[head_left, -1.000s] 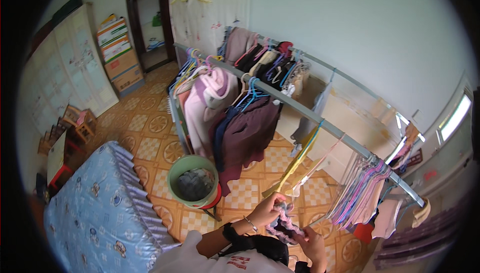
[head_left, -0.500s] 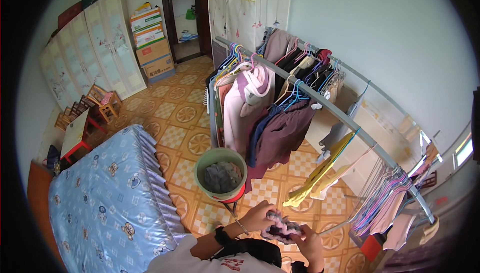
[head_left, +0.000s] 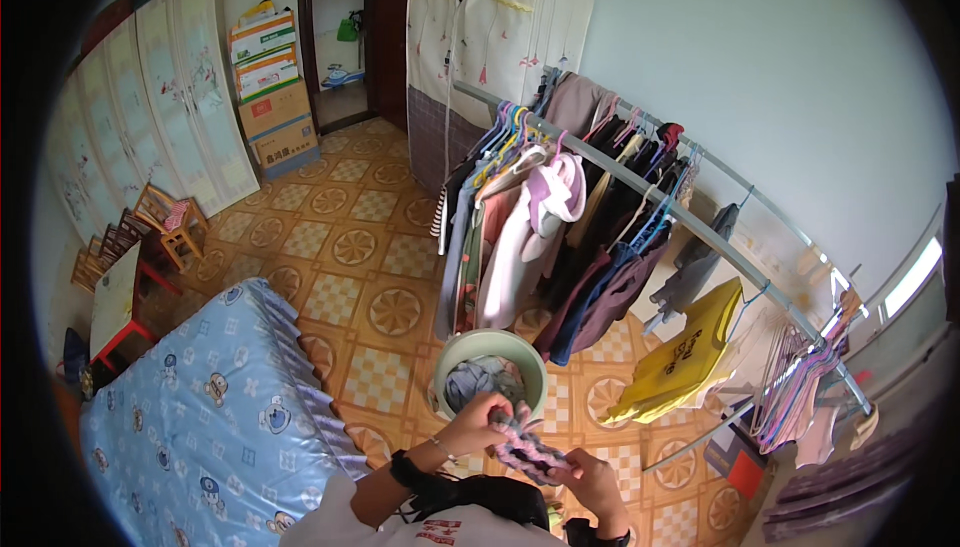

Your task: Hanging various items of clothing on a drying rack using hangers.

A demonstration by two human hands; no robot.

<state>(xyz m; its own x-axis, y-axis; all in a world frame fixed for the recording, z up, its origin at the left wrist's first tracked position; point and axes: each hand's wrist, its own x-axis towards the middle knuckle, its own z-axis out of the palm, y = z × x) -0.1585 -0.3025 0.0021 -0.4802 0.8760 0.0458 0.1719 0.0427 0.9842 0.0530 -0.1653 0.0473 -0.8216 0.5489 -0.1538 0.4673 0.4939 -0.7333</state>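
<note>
Stretched between my two hands is a small pink-and-grey ruffled cloth (head_left: 525, 453); its exact kind I cannot make out. My left hand (head_left: 474, 427) pinches its upper end, over the near rim of a pale green bucket (head_left: 541, 379). Fingers closed, my right hand (head_left: 592, 485) grips the lower end, nearer my body. Inside the bucket lies a heap of grey, damp-looking laundry (head_left: 482, 379). Just beyond it, a pink-white hooded top (head_left: 520, 247) hangs among other clothes on a metal rail (head_left: 690, 222).
A yellow shirt (head_left: 685, 347) and a cluster of bare hangers (head_left: 795, 397) hang at the rail's right end. To the left is a bed with a blue patterned cover (head_left: 200, 407). Stacked boxes (head_left: 275, 112) stand by a doorway; a white wardrobe (head_left: 165, 97) lines the far left wall.
My view has shifted, so the bucket and hanging clothes sit farther right. My hands, still on the cloth, are now nearer the bucket. The yellow shirt shows more of its front.
</note>
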